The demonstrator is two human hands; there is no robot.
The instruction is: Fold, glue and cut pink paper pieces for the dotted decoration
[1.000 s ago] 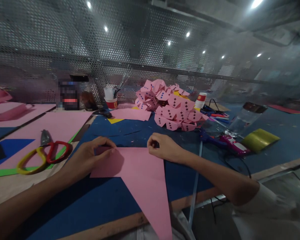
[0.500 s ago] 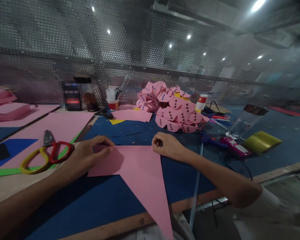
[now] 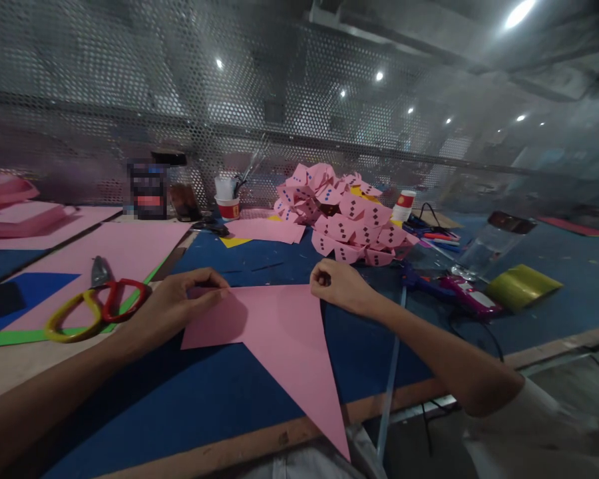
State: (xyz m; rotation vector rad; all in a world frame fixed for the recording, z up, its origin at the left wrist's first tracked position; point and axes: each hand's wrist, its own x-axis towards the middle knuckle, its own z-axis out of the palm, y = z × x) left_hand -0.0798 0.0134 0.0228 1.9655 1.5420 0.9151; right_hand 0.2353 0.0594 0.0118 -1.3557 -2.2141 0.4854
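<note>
A cut sheet of pink paper [image 3: 284, 339] spans the space between my hands, its long pointed end reaching down over the table's front edge. My left hand [image 3: 182, 296] pinches its upper left part between thumb and fingers. At the upper right corner, my right hand [image 3: 342, 286] has its fingers curled closed on the paper. Close to my left wrist lie scissors [image 3: 100, 293] with one yellow and one red handle loop, resting on larger coloured sheets.
Behind my hands is a heap of pink paper shapes with dark dots [image 3: 349, 219]. A glue gun [image 3: 464, 293], a clear jar [image 3: 499, 243] and a yellow roll [image 3: 524, 287] lie to the right. Paper cups [image 3: 227, 207] and a perforated metal screen [image 3: 259, 106] stand behind.
The pink paper's lower tip has risen slightly in view. Both hands keep their hold, with my right hand shifted a little right and up. The whole view has moved slightly.
</note>
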